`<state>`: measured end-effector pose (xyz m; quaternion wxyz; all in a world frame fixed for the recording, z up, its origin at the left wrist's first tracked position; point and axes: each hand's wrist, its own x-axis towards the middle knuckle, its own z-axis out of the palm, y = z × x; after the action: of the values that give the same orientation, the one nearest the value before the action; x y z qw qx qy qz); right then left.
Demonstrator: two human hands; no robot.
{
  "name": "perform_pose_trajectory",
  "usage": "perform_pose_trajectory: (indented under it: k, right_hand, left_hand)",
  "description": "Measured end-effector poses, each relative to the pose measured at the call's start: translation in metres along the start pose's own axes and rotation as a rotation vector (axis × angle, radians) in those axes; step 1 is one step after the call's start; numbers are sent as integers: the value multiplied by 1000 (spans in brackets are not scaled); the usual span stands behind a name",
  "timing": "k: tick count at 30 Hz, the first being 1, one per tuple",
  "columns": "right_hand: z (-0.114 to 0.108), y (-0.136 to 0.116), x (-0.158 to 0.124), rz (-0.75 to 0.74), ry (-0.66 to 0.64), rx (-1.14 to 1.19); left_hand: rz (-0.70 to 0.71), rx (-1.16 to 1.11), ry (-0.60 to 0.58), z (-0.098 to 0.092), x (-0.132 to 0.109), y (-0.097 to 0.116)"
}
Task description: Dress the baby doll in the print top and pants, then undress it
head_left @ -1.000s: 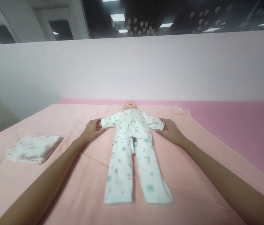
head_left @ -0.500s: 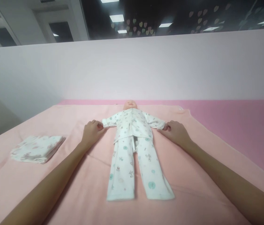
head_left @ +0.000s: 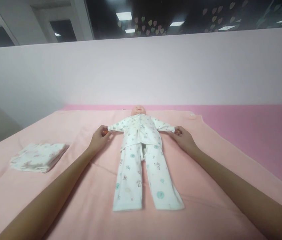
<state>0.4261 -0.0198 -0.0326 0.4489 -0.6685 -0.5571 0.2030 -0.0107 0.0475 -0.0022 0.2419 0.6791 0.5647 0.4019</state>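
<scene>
A baby doll (head_left: 139,110) lies on its back, head at the far side, dressed in a white printed top (head_left: 142,128) with its arms spread out. White printed trousers (head_left: 128,180) cover its legs; the leg ends lie flat with no feet showing. My left hand (head_left: 100,137) is closed in a pinch at the end of the sleeve on the left. At the opposite cuff, the fingers of my right hand (head_left: 183,136) pinch the other sleeve end. The doll's own hands are hidden by my fingers.
A folded white printed cloth (head_left: 39,157) lies to the left of my left forearm. Under everything spreads a peach blanket (head_left: 86,203) on a pink surface (head_left: 253,133). A pale padded wall (head_left: 141,73) stands behind the doll's head.
Both sleeve ends have risen slightly with my hands, which have drawn a little towards the doll. The whole view has shifted slightly; the doll's body and folded cloth stay in place.
</scene>
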Motion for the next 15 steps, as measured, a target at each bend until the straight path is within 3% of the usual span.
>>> perform_pose_trajectory:
  k: [7, 15]
  right_hand:
    - [1, -4, -4, 56, -55, 68]
    - [-9, 10, 9, 76, 55, 89]
  left_hand:
    - [-51, 72, -2, 3, 4, -2]
    - [-91, 230, 91, -3, 7, -5]
